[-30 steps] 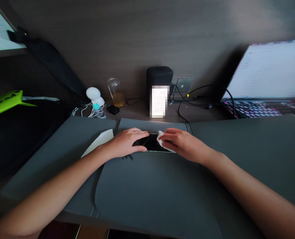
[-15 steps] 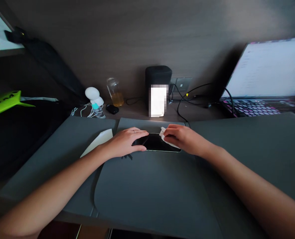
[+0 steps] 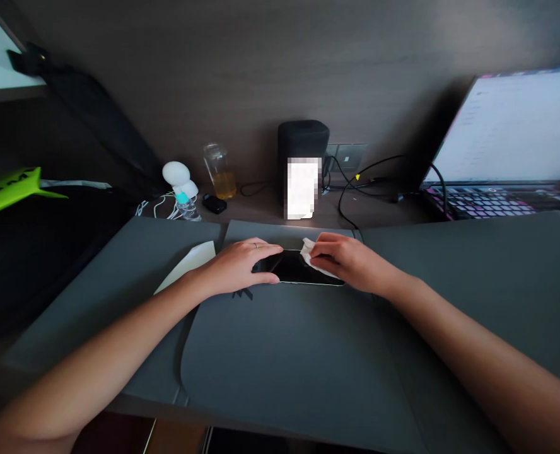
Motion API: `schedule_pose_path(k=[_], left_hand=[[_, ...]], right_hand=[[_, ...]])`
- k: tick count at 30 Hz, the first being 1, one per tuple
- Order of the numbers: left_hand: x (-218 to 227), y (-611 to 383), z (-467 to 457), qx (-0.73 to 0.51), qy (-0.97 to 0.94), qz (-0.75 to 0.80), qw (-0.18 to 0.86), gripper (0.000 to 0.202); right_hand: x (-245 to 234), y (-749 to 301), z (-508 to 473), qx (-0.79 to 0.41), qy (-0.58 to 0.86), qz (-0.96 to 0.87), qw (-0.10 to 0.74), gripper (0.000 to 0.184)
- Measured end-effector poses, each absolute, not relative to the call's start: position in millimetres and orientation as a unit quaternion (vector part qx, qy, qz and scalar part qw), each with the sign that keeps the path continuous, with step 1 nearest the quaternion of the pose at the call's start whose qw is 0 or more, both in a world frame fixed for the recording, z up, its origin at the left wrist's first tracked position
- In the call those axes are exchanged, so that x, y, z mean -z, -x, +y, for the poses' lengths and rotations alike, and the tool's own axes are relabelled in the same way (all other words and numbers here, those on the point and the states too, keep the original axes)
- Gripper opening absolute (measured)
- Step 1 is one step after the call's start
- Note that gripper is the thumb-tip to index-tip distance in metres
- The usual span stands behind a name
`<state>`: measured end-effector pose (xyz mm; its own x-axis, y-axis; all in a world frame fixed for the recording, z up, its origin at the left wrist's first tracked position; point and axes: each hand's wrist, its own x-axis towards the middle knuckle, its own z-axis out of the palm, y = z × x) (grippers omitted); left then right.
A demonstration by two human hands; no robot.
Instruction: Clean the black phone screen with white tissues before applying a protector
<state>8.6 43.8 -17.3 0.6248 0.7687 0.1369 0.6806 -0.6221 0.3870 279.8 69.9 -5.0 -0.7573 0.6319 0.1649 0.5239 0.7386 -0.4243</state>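
A dark smartphone [image 3: 294,268] lies flat and lengthwise on the grey desk mat [image 3: 299,353]. My left hand [image 3: 242,266] grips its left end, thumb along the near edge and fingers along the far edge. In my right hand [image 3: 349,258] a crumpled white tissue [image 3: 308,252] is pinched and pressed against the right part of the screen. That hand hides the phone's far right corner. Beside my left wrist lies a piece of white paper [image 3: 190,265], partly covered by the forearm.
Along the back stand a white rounded device [image 3: 178,173], a small clear bottle [image 3: 188,207], a glass of amber liquid [image 3: 223,183], a black fob [image 3: 214,203] and a black speaker [image 3: 303,139]. Cables [image 3: 344,202] run right towards an open laptop [image 3: 511,139]. A dark bag [image 3: 62,239] sits at left.
The view has shifted slightly. Both hands keep their grip on the phone and the tissue; the tissue hardly moves on the screen.
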Motion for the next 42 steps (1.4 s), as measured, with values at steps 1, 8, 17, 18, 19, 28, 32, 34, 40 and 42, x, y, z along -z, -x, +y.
schedule_pose_path(k=[1, 8, 17, 18, 19, 28, 32, 34, 40, 42], left_hand=[[17.2, -8.5, 44.0, -0.147, -0.889, 0.407, 0.149, 0.054], [16.5, -7.6, 45.8, -0.152, -0.896, 0.39, 0.147, 0.054], [13.3, -7.9, 43.6, -0.149, -0.897, 0.389, 0.146, 0.061], [13.0, -8.5, 43.4, -0.148, -0.898, 0.389, 0.145, 0.062], [13.1, -8.9, 43.3, -0.147, -0.897, 0.392, 0.143, 0.062], [14.8, -7.3, 45.2, -0.148, -0.897, 0.389, 0.147, 0.057], [14.4, -7.7, 45.0, -0.149, -0.895, 0.393, 0.147, 0.057], [14.7, -7.9, 44.6, -0.148, -0.894, 0.396, 0.149, 0.057], [14.6, -7.9, 44.6, -0.146, -0.894, 0.397, 0.151, 0.058], [14.5, -7.9, 44.8, -0.145, -0.893, 0.399, 0.15, 0.058]], right_hand=[[5.0, -278.7, 68.0, -0.186, 0.306, -0.922, 0.147, 0.023], [16.2, -262.1, 74.4, -0.185, 0.297, -0.917, 0.19, 0.023], [4.9, -266.2, 56.1, -0.149, 0.292, -0.932, 0.152, 0.024], [5.7, -262.7, 52.9, -0.148, 0.281, -0.936, 0.154, 0.025], [7.0, -260.1, 51.3, -0.148, 0.27, -0.938, 0.158, 0.026], [7.5, -285.2, 72.5, -0.13, 0.296, -0.932, 0.164, 0.024], [4.8, -289.4, 72.7, -0.128, 0.297, -0.933, 0.158, 0.023], [4.4, -289.1, 72.4, -0.145, 0.305, -0.928, 0.157, 0.024], [-0.1, -286.9, 67.9, -0.111, 0.314, -0.933, 0.135, 0.025], [-1.2, -286.6, 66.2, -0.092, 0.311, -0.937, 0.127, 0.025]])
